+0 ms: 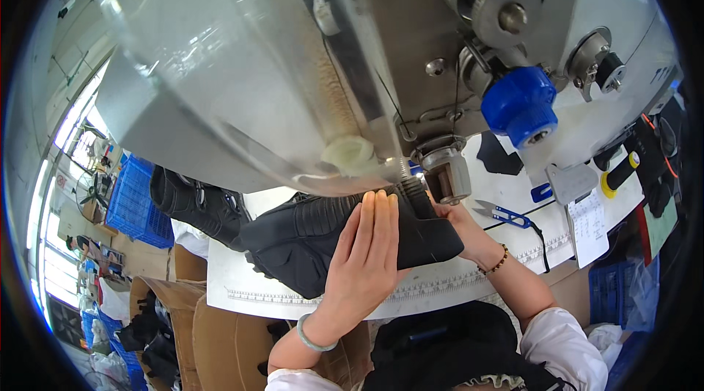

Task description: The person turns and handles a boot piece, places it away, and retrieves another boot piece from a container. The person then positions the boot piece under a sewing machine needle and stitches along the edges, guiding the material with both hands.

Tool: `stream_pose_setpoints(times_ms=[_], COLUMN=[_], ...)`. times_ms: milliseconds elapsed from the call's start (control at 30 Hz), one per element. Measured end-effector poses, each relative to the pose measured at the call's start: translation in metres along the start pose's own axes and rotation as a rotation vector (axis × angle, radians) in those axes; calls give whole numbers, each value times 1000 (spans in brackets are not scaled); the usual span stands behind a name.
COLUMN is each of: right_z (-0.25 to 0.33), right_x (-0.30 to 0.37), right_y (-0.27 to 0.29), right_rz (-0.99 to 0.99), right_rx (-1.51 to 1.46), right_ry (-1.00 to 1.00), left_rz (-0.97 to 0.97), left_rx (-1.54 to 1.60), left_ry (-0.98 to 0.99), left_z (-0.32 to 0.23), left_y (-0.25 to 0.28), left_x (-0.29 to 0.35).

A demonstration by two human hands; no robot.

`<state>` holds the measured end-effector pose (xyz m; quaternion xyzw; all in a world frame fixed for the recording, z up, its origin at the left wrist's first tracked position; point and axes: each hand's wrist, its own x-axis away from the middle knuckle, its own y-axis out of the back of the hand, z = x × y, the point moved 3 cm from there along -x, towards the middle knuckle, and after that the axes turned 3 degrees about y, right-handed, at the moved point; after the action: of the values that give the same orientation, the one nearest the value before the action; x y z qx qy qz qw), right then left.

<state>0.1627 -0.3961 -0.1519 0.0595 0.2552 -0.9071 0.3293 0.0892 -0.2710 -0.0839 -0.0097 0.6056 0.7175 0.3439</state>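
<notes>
A black boot upper [308, 233] with ribbed panels lies across the white sewing table under the sewing machine's needle area [405, 171]. My left hand [367, 259] rests flat on it, fingers stretched out and side by side, their tips near the ribbed edge. My right hand [469, 233] grips the upper's right side beside the presser area; most of its fingers are hidden behind the black material. A clear curved guard covers part of the machine above, so the exact stitching point is hard to make out.
Another black boot piece [198, 204] lies at the table's left. Blue thread snips [506, 215], a black scrap [499, 155] and a yellow-ended thread spool [620, 174] are on the right. A printed ruler strip [440, 287] follows the front edge. Cardboard boxes [235, 340] stand below left.
</notes>
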Motion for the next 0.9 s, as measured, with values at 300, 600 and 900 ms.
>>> stream_pose_setpoints(times_ms=[300, 600, 900], right_z=[1, 2, 4], right_x=[-3, -3, -3], right_y=[5, 7, 7], right_rz=[107, 90, 52], right_rx=[-17, 32, -44], right_ry=[-46, -26, 16], left_rz=[-151, -148, -49], left_rx=[39, 27, -131], left_ry=[9, 53, -13], left_z=[2, -5, -8], left_y=[-11, -8, -4], left_x=[2, 0, -2])
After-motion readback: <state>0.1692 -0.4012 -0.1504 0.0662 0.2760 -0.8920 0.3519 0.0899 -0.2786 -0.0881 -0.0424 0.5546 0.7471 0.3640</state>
